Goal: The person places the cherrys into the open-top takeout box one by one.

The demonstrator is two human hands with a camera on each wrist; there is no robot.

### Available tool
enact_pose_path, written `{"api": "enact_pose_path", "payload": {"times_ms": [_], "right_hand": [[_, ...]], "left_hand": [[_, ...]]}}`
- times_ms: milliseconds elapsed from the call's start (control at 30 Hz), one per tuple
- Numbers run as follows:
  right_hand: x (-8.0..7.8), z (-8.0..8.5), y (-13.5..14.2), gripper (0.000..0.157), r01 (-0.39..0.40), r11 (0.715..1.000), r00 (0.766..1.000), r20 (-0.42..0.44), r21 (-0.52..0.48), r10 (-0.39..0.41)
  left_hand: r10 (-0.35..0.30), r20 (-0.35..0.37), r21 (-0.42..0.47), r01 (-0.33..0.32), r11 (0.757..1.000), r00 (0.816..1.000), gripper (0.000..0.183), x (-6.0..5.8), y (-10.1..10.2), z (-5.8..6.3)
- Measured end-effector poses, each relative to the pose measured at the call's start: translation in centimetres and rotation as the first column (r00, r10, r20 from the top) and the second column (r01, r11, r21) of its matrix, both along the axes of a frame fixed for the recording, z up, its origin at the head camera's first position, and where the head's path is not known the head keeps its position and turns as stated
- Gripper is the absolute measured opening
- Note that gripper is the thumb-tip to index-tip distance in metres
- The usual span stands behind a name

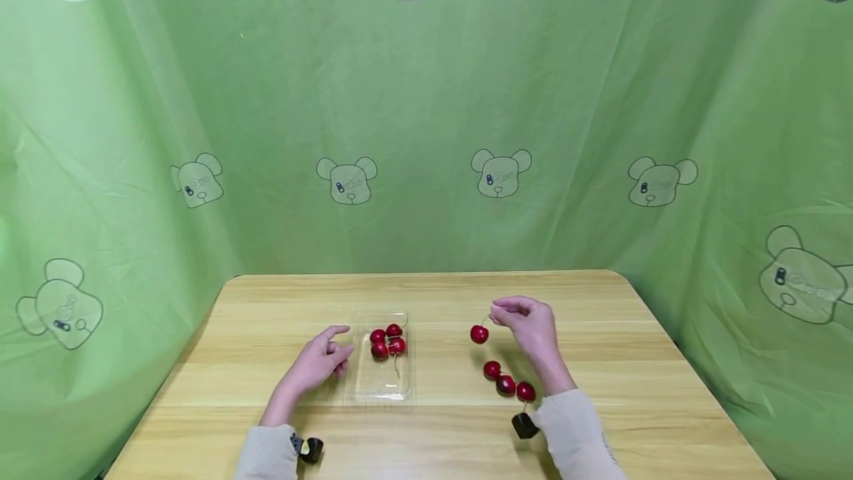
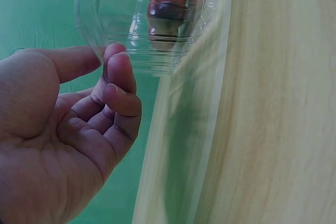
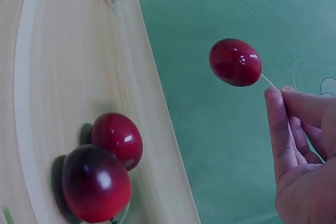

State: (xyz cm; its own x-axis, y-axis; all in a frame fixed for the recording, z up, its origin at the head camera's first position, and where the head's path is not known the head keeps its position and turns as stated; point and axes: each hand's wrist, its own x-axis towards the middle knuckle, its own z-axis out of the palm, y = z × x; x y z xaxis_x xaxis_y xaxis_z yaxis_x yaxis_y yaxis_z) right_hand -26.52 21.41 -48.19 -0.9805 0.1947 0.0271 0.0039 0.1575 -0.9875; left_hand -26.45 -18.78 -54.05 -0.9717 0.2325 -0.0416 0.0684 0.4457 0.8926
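Between thumb and fingertips my right hand (image 1: 529, 324) pinches the thin stem of a red cherry (image 3: 235, 62), which hangs in the air over the table. Beneath that hand, three more cherries (image 1: 506, 385) lie close together on the wood. A clear plastic container (image 1: 380, 384) with several cherries (image 1: 397, 346) inside sits left of the middle. At its left side is my left hand (image 1: 316, 361), thumb and index finger apart and the other fingers loosely bent. In the left wrist view its fingertips (image 2: 119, 69) meet the container's rim.
A light wooden table (image 1: 453, 435) with rounded far corners carries everything. Green cloth (image 1: 426, 95) printed with bear heads hangs behind it and on both sides. Small black blocks (image 1: 525, 425) sit by both sleeves.
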Motion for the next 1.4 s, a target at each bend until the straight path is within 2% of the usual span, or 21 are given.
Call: {"api": "enact_pose_path", "payload": {"times_ms": [800,1400], "right_hand": [[-0.8,0.0,-2.4,0.027,-0.019,0.997,0.998,-0.061,-0.070,0.015],[-1.1,0.5,-3.4,0.027,-0.031,0.998,0.999,-0.046,-0.062,0.028]], "left_hand": [[-0.003,-0.011,-0.012,0.003,1.000,1.000,0.053,0.4,0.0,0.3],[-0.004,-0.012,-0.004,0.004,1.000,1.000,0.054,0.2,0.0,0.2]]}}
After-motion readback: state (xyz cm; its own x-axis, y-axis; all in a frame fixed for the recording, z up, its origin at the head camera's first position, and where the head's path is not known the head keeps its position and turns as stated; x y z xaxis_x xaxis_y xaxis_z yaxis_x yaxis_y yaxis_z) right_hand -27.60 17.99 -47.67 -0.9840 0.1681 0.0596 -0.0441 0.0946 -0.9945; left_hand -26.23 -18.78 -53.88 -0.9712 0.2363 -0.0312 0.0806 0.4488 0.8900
